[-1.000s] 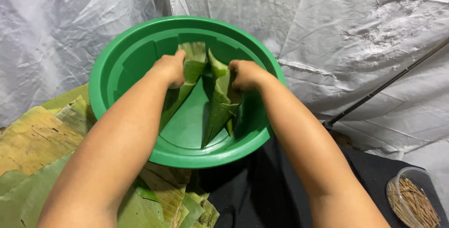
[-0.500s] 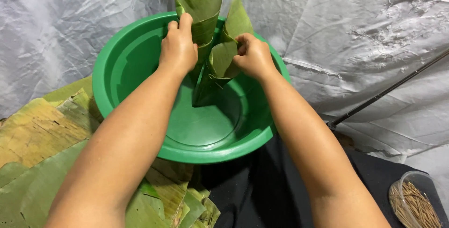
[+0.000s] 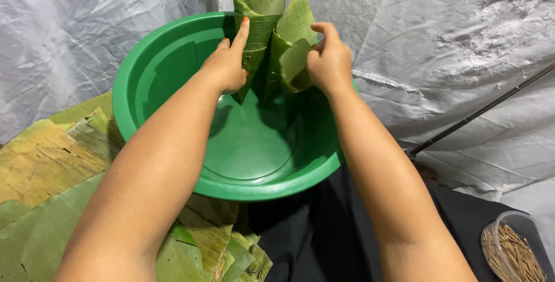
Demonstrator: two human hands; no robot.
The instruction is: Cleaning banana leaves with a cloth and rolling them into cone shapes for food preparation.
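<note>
A large green plastic basin [image 3: 156,79] sits in front of me. Over its far side I hold two folded green banana leaf pieces upright. My left hand [image 3: 228,65] grips the taller leaf piece [image 3: 258,4], index finger stretched up along it. My right hand [image 3: 328,59] grips the shorter leaf piece [image 3: 293,36] beside it. The two leaf pieces touch each other, and their lower tips hang above the basin floor.
A stack of flat banana leaves [image 3: 46,172] lies at the left and under the basin. A clear cup of thin brown sticks [image 3: 511,250] stands at bottom right on black cloth [image 3: 312,236]. White plastic sheeting [image 3: 451,39] and a dark rod [image 3: 480,111] lie behind.
Both hands have lifted the leaf pieces from the basin floor up and toward the far rim, standing them upright.
</note>
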